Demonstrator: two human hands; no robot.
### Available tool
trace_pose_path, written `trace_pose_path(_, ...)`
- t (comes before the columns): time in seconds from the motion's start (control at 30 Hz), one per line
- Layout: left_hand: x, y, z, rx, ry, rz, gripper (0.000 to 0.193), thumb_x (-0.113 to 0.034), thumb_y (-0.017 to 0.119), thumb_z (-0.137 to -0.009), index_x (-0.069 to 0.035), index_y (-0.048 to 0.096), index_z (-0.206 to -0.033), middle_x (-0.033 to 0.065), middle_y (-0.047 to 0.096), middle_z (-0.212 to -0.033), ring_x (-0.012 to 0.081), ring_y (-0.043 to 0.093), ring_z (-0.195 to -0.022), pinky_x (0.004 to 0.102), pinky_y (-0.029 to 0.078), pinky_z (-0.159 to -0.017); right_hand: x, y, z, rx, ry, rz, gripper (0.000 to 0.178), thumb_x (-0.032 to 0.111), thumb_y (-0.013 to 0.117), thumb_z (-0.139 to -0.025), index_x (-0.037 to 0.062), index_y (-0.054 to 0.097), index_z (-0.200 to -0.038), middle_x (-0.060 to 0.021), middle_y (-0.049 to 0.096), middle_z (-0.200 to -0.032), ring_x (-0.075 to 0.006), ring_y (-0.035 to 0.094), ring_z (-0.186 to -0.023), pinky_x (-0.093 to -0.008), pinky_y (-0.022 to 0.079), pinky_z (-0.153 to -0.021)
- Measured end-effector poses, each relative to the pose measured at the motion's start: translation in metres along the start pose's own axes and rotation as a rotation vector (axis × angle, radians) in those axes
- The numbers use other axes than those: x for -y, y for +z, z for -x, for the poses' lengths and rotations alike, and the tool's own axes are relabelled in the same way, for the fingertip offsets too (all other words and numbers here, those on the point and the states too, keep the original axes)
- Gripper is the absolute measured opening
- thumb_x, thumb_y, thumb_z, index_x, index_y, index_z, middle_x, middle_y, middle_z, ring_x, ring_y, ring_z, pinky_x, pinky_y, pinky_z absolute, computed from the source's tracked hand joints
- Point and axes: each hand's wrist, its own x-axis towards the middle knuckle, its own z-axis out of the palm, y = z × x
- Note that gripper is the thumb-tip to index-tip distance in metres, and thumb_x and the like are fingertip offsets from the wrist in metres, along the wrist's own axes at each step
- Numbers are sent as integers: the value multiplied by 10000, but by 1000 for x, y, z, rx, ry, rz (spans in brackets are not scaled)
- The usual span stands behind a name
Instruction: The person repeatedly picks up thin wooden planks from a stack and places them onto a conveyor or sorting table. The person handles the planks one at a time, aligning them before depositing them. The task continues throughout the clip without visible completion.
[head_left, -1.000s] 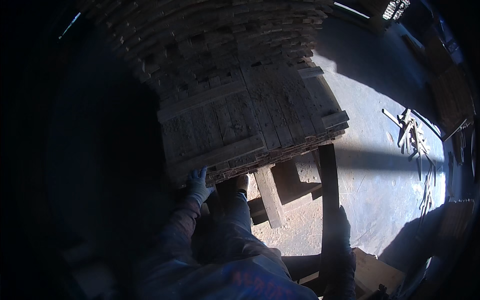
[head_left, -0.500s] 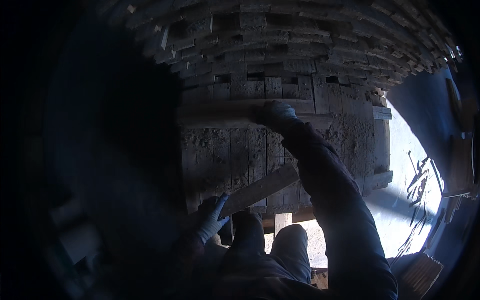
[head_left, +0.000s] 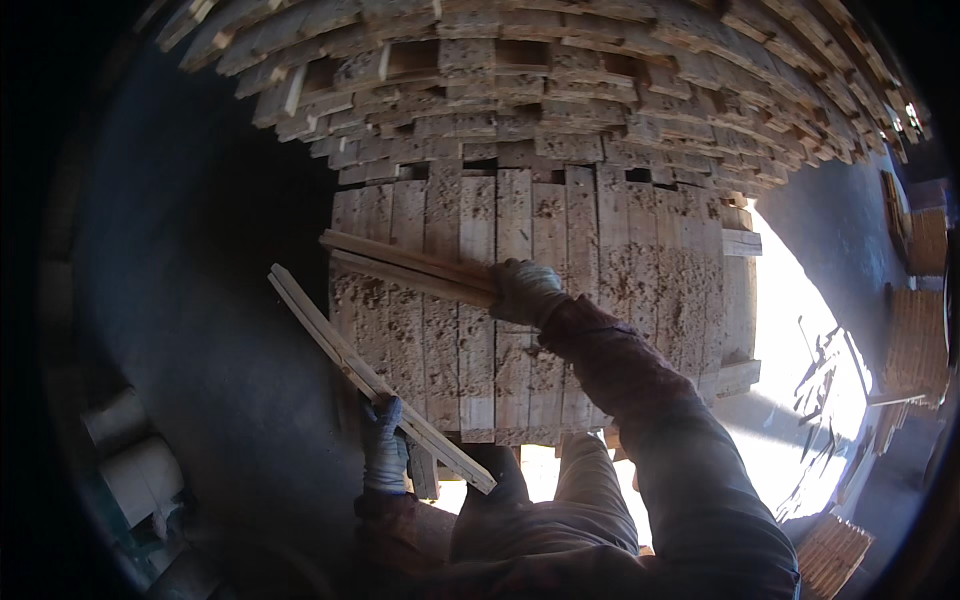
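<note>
My left hand [head_left: 382,445], in a pale work glove, is closed round a long wooden strip [head_left: 320,330]. The strip slants from upper left down toward my legs and has a groove or seam along its length. Farther up, my gloved right hand [head_left: 530,292] grips the right end of a pair of wooden slats [head_left: 410,266], which point leftward across a platform of boards [head_left: 650,260]. Clods and crumbs of dirt or wood debris are strewn over the boards. The fingertips of both hands are partly hidden.
Beyond the platform rises a high stack of wooden boards [head_left: 560,95] with gaps between layers. Bright light falls on the floor at right, where thin scrap sticks [head_left: 822,375] lie. Bundled wood [head_left: 835,555] sits at lower right, pale cylindrical objects [head_left: 140,480] at lower left.
The picture has brightened. The strip in my left hand has swung from pointing up-right to up-left. My right hand's slats have tilted, and that hand is slightly lower and farther left.
</note>
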Motion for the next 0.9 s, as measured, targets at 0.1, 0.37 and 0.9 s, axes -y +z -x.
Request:
trace_pose_path(0.1,23,77,34,90,-1,125,722,-220,737,-912,-99,359,-1515,21,520,-1253,136,512,-1104,312,466,-929,-28,11,85,-14,32,-278,619,460,780,-725,33,643,-1152,-204,704,-987,-384,690,-941,-476,553,-806)
trace_pose_path(0.37,79,319,184,495,-362,88,851,-749,290,-964,-109,361,-1520,132,434,-1503,301,435,-1367,421,344,-1162,-158,64,318,-57,186,-660,1303,589,884,-581,-103,246,-1483,-325,528,-1357,-434,544,-1259,-422,452,-1060)
trace_pose_path(0.9,212,361,229,717,113,-567,501,-163,647,-981,-7,481,-1428,119,569,-1362,186,549,-1218,325,445,-1032,-499,79,436,-530,681,-515,1260,403,881,-660,-34,91,-1539,-274,623,-1167,-438,631,-1085,-487,522,-916)
